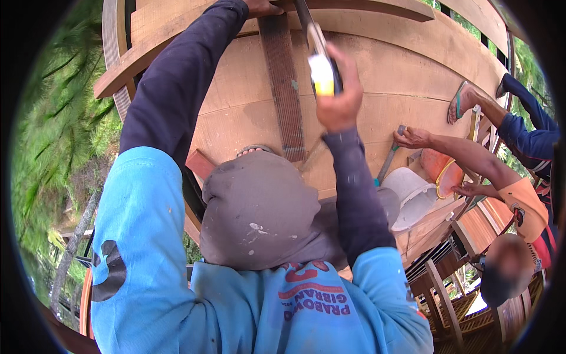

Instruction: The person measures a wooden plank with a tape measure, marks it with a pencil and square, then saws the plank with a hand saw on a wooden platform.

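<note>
My right hand (pixel 341 97) is wrapped round the handle of what looks like a handsaw (pixel 303 16), blurred by motion. Its dark narrow blade points up and out of the head view. My left hand (pixel 263 7), partly cut off by the upper edge, grips the far end of a dark grooved board (pixel 282 88). That board lies lengthwise toward me over light wooden planks. Beside its far end, the saw blade passes close to a crosswise timber (pixel 377 7). Whether the teeth touch wood cannot be seen.
At right a co-worker holds a teal-handled tool (pixel 389 159) near a pale bucket (pixel 405 197) and an orange container (pixel 441 171). Another person's foot in a green sandal (pixel 461 101) rests on the planks (pixel 377 112). A loose timber (pixel 153 50) crosses under my left arm.
</note>
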{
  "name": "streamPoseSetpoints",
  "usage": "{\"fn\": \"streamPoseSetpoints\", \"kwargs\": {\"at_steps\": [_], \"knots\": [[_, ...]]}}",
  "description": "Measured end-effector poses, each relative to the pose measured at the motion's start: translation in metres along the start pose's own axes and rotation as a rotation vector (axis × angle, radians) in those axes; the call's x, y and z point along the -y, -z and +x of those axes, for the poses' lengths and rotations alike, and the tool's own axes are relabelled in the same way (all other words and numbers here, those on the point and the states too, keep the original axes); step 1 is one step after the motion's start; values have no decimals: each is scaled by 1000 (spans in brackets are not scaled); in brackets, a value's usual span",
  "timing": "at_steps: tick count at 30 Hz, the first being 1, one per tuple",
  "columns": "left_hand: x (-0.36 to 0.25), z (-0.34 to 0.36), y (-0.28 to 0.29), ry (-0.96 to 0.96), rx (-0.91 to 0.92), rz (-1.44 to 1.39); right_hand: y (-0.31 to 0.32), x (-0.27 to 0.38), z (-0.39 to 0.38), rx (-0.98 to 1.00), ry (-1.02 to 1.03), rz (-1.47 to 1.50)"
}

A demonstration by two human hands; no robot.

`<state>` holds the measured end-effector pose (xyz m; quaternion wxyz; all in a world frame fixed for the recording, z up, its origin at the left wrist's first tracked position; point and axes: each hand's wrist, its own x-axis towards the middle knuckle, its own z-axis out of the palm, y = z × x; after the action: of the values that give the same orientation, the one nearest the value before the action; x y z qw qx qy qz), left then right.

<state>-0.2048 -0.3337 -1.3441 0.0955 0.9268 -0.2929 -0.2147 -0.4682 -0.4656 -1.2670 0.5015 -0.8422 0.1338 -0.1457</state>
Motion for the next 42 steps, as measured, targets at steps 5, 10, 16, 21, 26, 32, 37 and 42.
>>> {"fn": "streamPoseSetpoints", "kwargs": {"at_steps": [5, 10, 16, 21, 26, 32, 37, 42], "knots": [[-10, -17, -3, 38, 25, -53, -3, 3, 3, 16, -44, 39], [2, -4, 9, 28, 27, -76, 88, 40, -156, 27, -227, 6], [-2, 1, 0, 15, -8, -5, -7, -5, 21, 7, -51, 51], [-3, -9, 4, 20, 5, -40, 6, 9, -8, 53, -93, 33], [-2, -2, 20, 23, 40, -59, 81, 59, -129, 72, -200, -40], [-22, 3, 4, 8, 3, -78, -7, -20, 39, -24, 62, -70], [-3, -7, 19, 65, 35, -95, 28, 13, -45, 84, -80, -43], [-1, -15, 9, 81, 75, -126, 86, 34, -140, 107, -157, -119]]}}
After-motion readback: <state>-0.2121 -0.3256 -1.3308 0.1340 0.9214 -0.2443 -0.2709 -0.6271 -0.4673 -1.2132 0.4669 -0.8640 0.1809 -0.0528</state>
